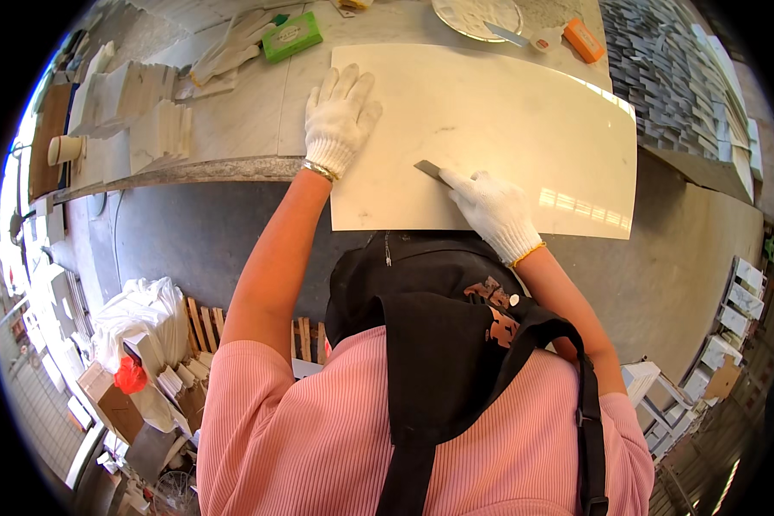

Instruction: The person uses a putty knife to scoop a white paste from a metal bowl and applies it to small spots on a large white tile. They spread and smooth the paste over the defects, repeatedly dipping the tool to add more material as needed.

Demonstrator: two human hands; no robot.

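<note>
A large, glossy cream-white slab [490,112] lies on the worktable, its near edge jutting out over the front toward my body. My left hand [340,116], in a white knitted glove, rests flat at the slab's left edge with the fingers stretched out. In a matching glove, my right hand [493,206] is closed round a scraper blade [430,172]. The grey metal of that blade points left and lies against or just over the slab's surface; contact is hard to tell. Its grip is hidden inside my fingers.
At the back stand a green box [291,37], spare white gloves [232,52], a round pan of pale paste [477,15] with a putty knife [507,34] and an orange box [584,40]. White tile stacks [138,103] sit left; grey strips [675,86] are piled right.
</note>
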